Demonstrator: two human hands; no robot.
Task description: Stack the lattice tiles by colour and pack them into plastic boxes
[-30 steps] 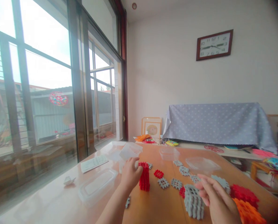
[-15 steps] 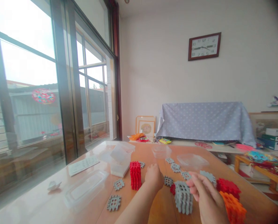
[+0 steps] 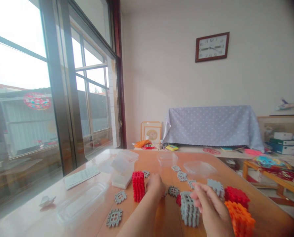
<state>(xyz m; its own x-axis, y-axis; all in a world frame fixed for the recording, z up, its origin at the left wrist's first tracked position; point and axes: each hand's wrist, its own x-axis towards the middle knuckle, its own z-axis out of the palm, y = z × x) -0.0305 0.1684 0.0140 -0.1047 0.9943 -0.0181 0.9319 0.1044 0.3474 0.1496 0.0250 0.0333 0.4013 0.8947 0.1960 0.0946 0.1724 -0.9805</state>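
My left hand (image 3: 155, 186) is closed just right of a tall stack of red square interlocking blocks (image 3: 138, 186). Its fingertips are hidden, and a bit of grey shows at its right edge. My right hand (image 3: 213, 204) pinches its fingers together at the upper right edge of a stack of grey interlocking blocks (image 3: 190, 209); what lies between them, if anything, is hidden. Between the hands lie a loose grey block (image 3: 173, 190) and a partly hidden red piece (image 3: 178, 200). To the right stand an orange stack (image 3: 240, 219), a red stack (image 3: 237, 196) and a grey stack (image 3: 215, 188).
Loose grey blocks (image 3: 114, 217) lie on the wooden table (image 3: 92, 210) to the left, with more beyond my hands. Clear plastic lids (image 3: 84, 200), a white plastic box (image 3: 123, 179), a clear tub (image 3: 167, 159), a paper sheet (image 3: 82, 176) and a crumpled scrap (image 3: 47, 201) are around.
The view has turned slightly right. My left hand has shifted a little toward the red stack. My right hand stays by the grey stack, its fingers still pinched.
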